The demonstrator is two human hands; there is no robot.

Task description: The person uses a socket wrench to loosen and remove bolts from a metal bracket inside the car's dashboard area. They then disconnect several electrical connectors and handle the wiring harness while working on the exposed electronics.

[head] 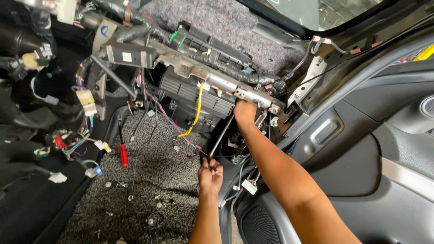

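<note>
Gripping a long tool [220, 138], left hand [210, 174] clenched; right hand [244, 113] clasps the metal crossbar [226, 83] beside a yellow wire [196, 113].

Left hand [210, 174] grips long metal tool [221, 138]; right hand [244, 113] pressed against metal crossbar [235, 88]. Red-handled screwdriver [123, 151] lies on floor carpet [153, 180].

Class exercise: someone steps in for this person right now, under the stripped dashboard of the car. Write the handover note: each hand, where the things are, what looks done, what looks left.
Left hand: closed round the handle of a long thin tool, shaft angled up toward the metal cross bar.
Right hand: gripping the cross bar near its right-hand end bracket.
Red-handled screwdriver lies on the speckled floor carpet, with small loose fasteners scattered near it.
Done: dashboard covers are off; heater box, wiring and unplugged connectors are exposed.
Left: the cross bar remains mounted; a yellow cable hangs from it.
</note>
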